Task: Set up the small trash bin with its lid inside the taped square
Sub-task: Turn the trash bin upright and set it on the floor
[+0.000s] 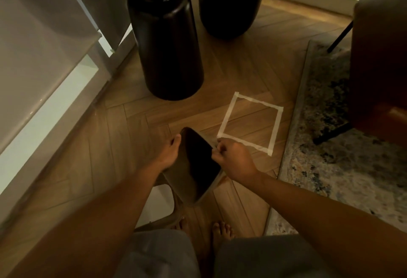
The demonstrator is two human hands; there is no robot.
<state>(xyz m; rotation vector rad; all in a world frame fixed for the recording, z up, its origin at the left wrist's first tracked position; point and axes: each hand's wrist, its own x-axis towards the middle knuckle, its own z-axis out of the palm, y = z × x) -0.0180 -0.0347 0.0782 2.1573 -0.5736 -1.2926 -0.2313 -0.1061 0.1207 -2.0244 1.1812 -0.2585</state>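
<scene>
1. Nearest, at the bottom of the view, the person's bare feet (220,230) stand on the wooden floor (94,152), and a pale object (161,203) lies on the floor just left of them; whether it is the lid I cannot tell
2. Just beyond, both hands hold the small trash bin (199,167) off the floor, tilted so its dark open mouth faces up toward the camera
3. The left hand (168,153) cups the bin's left wall, its grip closed around that side with the fingertips at the far rim
4. The right hand (231,156) pinches the right rim, its grip closed on the edge with the fingers curled tight
5. The bin hangs just near and left of the taped square (278,123), whose near-left corner sits almost at the right hand's knuckles; the inside of the square is bare floor
6. I judge the step in hand to be carrying the bin to the square; nothing is placed yet
7. The next move calls for shifting the bin right and away, righting it so the base faces down, and lowering it wholly inside the tape; fitting the lid would follow
8. To the right a patterned rug (343,167) borders the square, so the base should stay off its edge
9. Farther off, two dark rounded furniture legs (169,57) stand on the floor, well apart from the square, with a brown chair (378,57) at far right
</scene>
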